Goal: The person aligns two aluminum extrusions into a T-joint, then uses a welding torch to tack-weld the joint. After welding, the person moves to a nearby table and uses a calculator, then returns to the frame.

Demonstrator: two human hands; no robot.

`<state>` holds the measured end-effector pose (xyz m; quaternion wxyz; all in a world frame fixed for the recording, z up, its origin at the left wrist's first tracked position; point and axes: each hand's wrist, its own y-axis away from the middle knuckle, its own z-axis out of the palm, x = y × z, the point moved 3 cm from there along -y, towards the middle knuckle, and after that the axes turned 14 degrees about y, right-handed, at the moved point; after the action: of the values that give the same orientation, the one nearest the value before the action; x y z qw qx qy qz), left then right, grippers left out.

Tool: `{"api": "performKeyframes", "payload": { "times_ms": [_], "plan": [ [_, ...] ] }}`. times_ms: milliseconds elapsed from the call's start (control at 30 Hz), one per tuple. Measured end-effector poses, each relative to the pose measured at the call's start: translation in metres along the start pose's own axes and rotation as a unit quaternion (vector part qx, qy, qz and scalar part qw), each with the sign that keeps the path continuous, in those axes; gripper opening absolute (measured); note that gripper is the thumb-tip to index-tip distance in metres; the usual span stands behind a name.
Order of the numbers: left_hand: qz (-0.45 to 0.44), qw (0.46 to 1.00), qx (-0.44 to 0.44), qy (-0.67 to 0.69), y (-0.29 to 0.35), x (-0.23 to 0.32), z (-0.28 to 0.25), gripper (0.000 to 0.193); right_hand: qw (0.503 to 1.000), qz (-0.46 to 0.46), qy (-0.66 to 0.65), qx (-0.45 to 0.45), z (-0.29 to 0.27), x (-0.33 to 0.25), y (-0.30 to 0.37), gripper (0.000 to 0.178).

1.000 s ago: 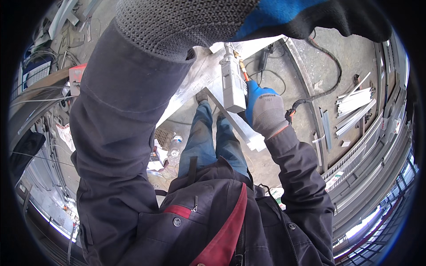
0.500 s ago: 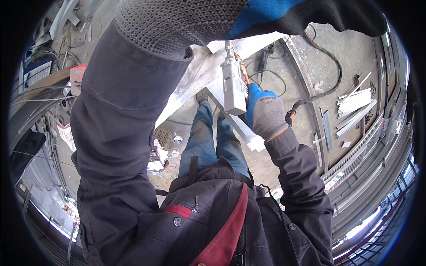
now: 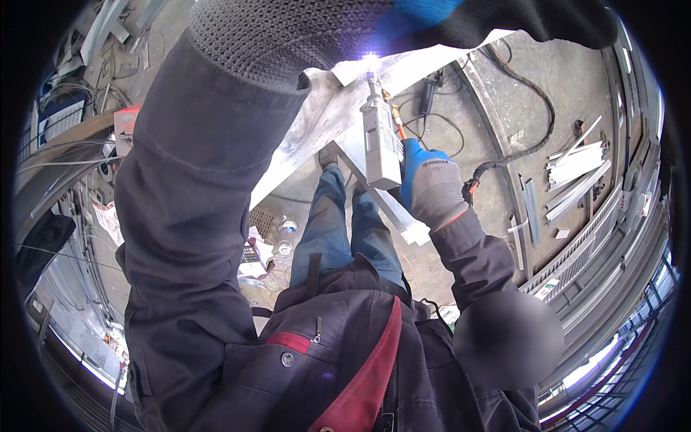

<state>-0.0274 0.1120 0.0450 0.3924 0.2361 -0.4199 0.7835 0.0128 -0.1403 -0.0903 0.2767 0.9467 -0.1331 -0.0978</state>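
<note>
My right hand, in a grey and blue glove, is closed around a pale grey, boxy welding gun. Its nozzle points away from me, and a bright bluish spark glows at the tip. Below that tip lies a shiny sheet-metal workpiece; my raised left arm covers part of it. My left hand, in a black and blue glove, crosses the top of the view very close by. Its fingers stretch toward the right, cut off partly by the upper edge; I see nothing held in them. A metal bar runs under the gun.
A dark power tool with a cord lies on the floor beyond. A black hose curves across the right side. White strips and long metal profiles lie farther right. A plastic basket and bottle are near my legs.
A bright spark has appeared at the gun's nozzle. My left hand has risen slightly, showing more of the sheet metal. The gun and my right hand have hardly moved.
</note>
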Motion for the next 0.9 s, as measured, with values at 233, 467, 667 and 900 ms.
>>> {"api": "performKeyframes", "payload": {
  "times_ms": [233, 467, 667, 900],
  "plan": [
    [-0.005, 1.0, 0.022, 0.016, -0.003, 0.005, 0.006, 0.047, 0.999, 0.01, -0.023, 0.046, 0.002, 0.026, 0.053, 0.062],
    [-0.103, 0.986, 0.07, 0.116, -0.009, 0.02, 0.022, 0.064, 0.978, 0.089, -0.15, 0.118, 0.009, 0.076, 0.172, 0.063],
    [-0.091, 0.974, 0.073, -0.196, -0.019, 0.035, 0.053, 0.057, 0.931, 0.228, -0.241, 0.153, 0.024, 0.117, 0.304, 0.04],
    [-0.098, 0.9, 0.228, -0.358, 0.011, 0.029, 0.104, 0.079, 0.903, 0.223, -0.213, 0.301, 0.055, 0.165, 0.432, 0.027]
  ]
}}
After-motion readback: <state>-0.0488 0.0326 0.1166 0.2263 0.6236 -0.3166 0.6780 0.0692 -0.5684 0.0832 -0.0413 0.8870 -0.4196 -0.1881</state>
